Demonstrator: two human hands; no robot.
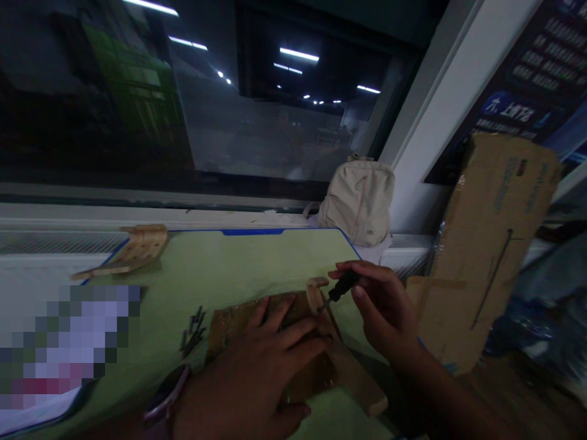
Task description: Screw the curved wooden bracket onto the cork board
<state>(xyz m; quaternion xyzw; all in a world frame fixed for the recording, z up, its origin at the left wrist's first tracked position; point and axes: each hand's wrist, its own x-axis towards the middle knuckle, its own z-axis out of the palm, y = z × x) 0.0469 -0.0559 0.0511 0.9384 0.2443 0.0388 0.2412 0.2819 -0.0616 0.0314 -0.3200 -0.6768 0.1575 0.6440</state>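
My right hand (385, 305) grips the black handle of a screwdriver (345, 285), whose shaft slants down and left to a screw head on a wooden piece (360, 376). That piece has a curved upper end and lies slanting on the table. My left hand (270, 354) lies with fingers spread over a brown, tape-covered cardboard sheet (224, 324), its fingertips close to the wooden piece. A watch is on the left wrist. Several dark screws (193, 330) lie loose left of the cardboard. How deep the screw sits is too dim to tell.
Another wooden piece with holes (142, 247) rests at the table's far left corner. A beige backpack (358, 198) sits by the window. Tall folded cardboard (486, 256) leans at the right. A blurred-out flat item (68, 348) lies at the left on the green table (257, 263).
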